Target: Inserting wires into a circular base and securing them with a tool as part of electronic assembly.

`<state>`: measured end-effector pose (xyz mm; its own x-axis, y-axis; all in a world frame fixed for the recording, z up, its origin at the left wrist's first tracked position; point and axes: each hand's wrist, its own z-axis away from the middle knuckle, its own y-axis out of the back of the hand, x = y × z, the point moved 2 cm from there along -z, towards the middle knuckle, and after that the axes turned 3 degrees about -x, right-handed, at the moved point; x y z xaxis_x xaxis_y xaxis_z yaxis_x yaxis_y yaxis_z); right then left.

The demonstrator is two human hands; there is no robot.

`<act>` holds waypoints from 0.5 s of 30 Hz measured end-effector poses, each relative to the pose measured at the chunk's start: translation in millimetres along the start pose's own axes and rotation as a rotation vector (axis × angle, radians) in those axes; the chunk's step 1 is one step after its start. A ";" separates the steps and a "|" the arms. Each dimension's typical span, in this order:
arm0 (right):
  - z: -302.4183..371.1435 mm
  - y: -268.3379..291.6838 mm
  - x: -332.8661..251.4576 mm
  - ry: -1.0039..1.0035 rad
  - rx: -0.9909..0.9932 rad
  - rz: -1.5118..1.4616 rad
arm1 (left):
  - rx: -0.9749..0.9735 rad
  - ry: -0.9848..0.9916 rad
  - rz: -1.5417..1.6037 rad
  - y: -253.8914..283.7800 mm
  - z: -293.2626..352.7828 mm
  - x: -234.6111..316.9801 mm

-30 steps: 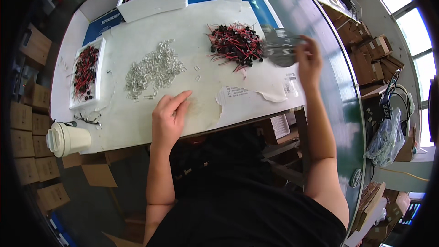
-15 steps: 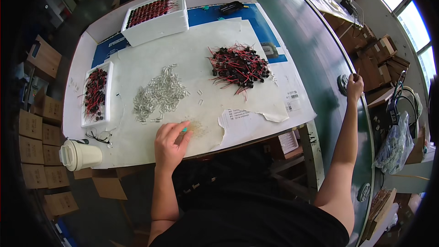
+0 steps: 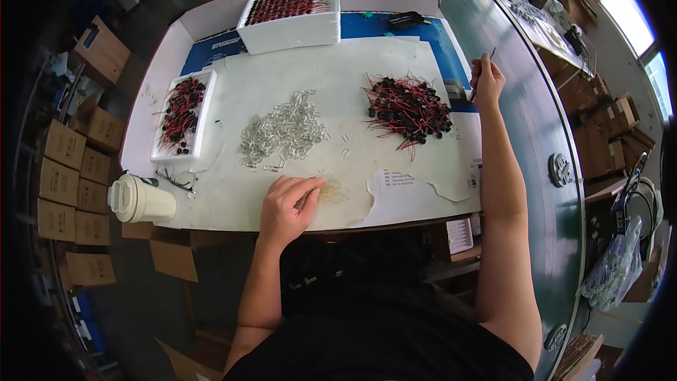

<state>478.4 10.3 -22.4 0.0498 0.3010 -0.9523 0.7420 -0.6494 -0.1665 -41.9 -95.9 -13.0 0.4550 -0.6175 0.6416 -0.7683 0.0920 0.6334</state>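
Note:
My left hand (image 3: 288,206) rests near the table's front edge, thumb and fingers pinched together. What the pinch holds is hidden. Beside its fingertips is a yellowish smudge on the white paper (image 3: 395,53) covering the table. My right hand (image 3: 488,83) is raised at the table's right edge, closed around a thin rod-like tool (image 3: 493,52) whose narrow end sticks up past the fingers. A heap of small clear plastic pieces (image 3: 285,127) lies beyond my left hand. Left of my right hand is a pile of small black round parts with red wires (image 3: 407,109).
A white foam tray (image 3: 206,109) of wired parts lies at left, and a white foam box (image 3: 293,37) with rows of them stands at the back. A cream lidded cup (image 3: 144,199) and glasses (image 3: 185,178) are front left. A green conveyor (image 3: 525,127) runs along the right.
My right hand has moved left from the conveyor's far edge to the table's right edge. The view has shifted. The teal bit at my left fingertips no longer shows.

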 end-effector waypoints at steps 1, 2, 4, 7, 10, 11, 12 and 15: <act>-4.5 -4.1 8.4 -0.015 0.014 0.037 | 0.005 -0.029 -0.004 -0.2 -0.3 -0.8; -6.2 -4.9 16.1 -0.017 0.000 0.032 | 0.009 -0.058 -0.007 0.0 -0.7 -0.9; -3.7 0.6 29.2 -0.020 0.004 0.093 | 0.006 -0.039 -0.022 3.1 0.6 -0.2; 3.2 1.0 34.2 -0.007 -0.013 0.128 | -0.005 0.003 -0.044 4.2 3.9 0.1; 3.8 9.0 34.1 0.005 -0.016 0.141 | -0.003 -0.044 -0.042 2.5 3.3 1.5; 0.8 11.9 34.9 0.009 0.004 0.154 | 0.006 -0.026 -0.052 2.3 1.8 1.3; -3.8 12.6 36.4 0.001 -0.015 0.149 | 0.020 -0.033 -0.062 2.1 0.0 2.0; -6.7 16.0 37.1 -0.028 -0.044 0.167 | 0.041 -0.035 -0.080 8.4 2.9 1.3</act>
<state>496.6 15.8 -58.7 0.1572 0.1716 -0.9725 0.7535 -0.6575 0.0058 -49.0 -98.1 -8.1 0.4998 -0.6488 0.5738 -0.7484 0.0098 0.6631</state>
